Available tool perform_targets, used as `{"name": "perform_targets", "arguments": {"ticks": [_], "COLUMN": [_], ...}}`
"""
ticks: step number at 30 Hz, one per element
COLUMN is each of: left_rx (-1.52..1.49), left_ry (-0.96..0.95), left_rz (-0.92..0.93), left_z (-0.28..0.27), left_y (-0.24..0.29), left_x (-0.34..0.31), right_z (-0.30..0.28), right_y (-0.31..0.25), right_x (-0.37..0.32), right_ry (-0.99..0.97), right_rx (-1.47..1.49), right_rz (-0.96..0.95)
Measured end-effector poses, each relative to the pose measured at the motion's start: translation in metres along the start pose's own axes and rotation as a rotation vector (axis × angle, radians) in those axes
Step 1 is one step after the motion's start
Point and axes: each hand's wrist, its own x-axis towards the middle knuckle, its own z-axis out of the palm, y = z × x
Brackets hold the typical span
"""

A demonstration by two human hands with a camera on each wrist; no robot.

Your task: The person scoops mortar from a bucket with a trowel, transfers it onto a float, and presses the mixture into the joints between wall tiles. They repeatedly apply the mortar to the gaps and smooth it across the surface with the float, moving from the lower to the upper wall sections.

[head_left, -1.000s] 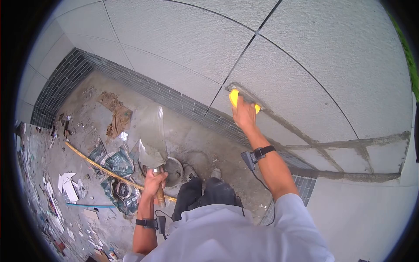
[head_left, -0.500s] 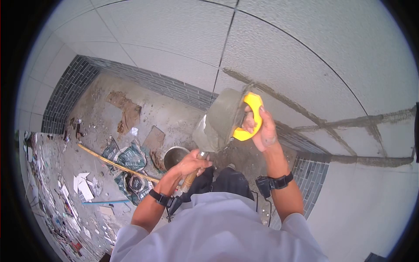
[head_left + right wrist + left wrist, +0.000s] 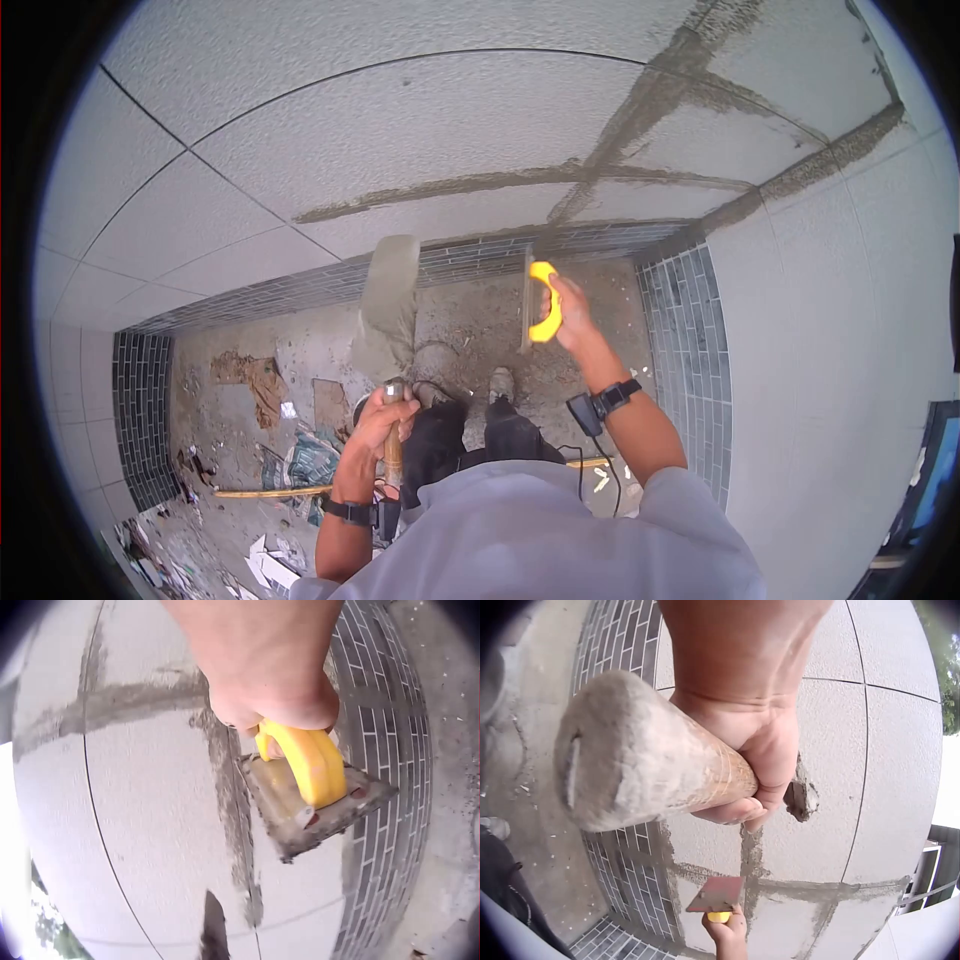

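My left hand (image 3: 380, 422) grips the wooden handle (image 3: 667, 765) of a trowel, whose broad blade (image 3: 388, 300) points toward the wall. Grey paste coats part of that blade, and a lump of it (image 3: 802, 796) shows past the hand in the left wrist view. In my right hand (image 3: 572, 318) is the yellow handle of a grout float (image 3: 319, 769); its flat, dirty plate (image 3: 281, 814) faces the tiled wall (image 3: 450, 120). The float stands to the right of the trowel, apart from it. Grey paste is smeared along several tile joints (image 3: 440, 188).
Low down, small dark brick tiles (image 3: 690, 310) band the wall. On the dirty floor lie brown cardboard (image 3: 262, 390), a crumpled green bag (image 3: 310, 460), a yellow pole (image 3: 270, 492) and white scraps (image 3: 268, 565). A shoe (image 3: 502, 382) shows below the float.
The float went from the wall to the trowel blade, then away rightward toward the wall. The trowel swung up beside it and back left. The head view has turned toward the smeared joints.
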Motion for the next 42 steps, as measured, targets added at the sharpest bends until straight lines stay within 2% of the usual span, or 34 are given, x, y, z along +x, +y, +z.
{"name": "perform_targets", "arguments": {"ticks": [2, 4, 6, 9, 13, 19, 28, 31, 33, 35, 37, 40, 42], "left_rx": [0.005, 0.017, 0.010, 0.003, -0.029, -0.117, -0.231, -0.263, -0.227, -0.277, -0.328, -0.297, -0.315], "left_ry": [0.097, 0.106, 0.155, 0.223, 0.295, 0.427, 0.562, 0.579, 0.585, 0.590, 0.597, 0.541, 0.546], "left_rz": [0.013, 0.027, 0.028, 0.035, 0.065, 0.079, 0.152, 0.164, 0.164, 0.181, 0.191, 0.182, 0.179], "left_z": [-0.004, -0.014, -0.026, -0.053, -0.096, -0.144, -0.201, -0.209, -0.215, -0.219, -0.222, -0.233, -0.232], "left_y": [-0.003, -0.005, -0.004, -0.006, -0.015, -0.024, -0.049, -0.054, -0.061, -0.066, -0.074, -0.086, -0.088], "left_x": [-0.005, -0.014, -0.026, -0.042, -0.064, -0.109, -0.175, -0.190, -0.195, -0.194, -0.198, -0.195, -0.190], "right_z": [-0.029, -0.045, -0.040, -0.006, 0.078, 0.214, 0.383, 0.421, 0.436, 0.439, 0.425, 0.372, 0.336], "right_y": [-0.034, -0.067, -0.090, -0.084, -0.032, 0.066, 0.169, 0.193, 0.208, 0.220, 0.227, 0.221, 0.225], "right_x": [0.055, 0.104, 0.131, 0.144, 0.121, 0.089, 0.048, 0.039, 0.035, 0.036, 0.034, 0.033, 0.053], "right_ry": [0.072, 0.100, 0.125, 0.159, 0.206, 0.140, 0.030, 0.010, -0.046, -0.120, -0.220, -0.118, 0.003], "right_rx": [0.318, 0.471, 0.550, 0.569, 0.477, 0.368, 0.339, 0.373, 0.281, 0.209, -0.012, -0.326, -0.522], "right_rz": [-0.040, -0.172, -0.214, -0.245, -0.347, -0.346, -0.267, -0.233, -0.195, -0.170, -0.197, -0.483, -0.896]}}
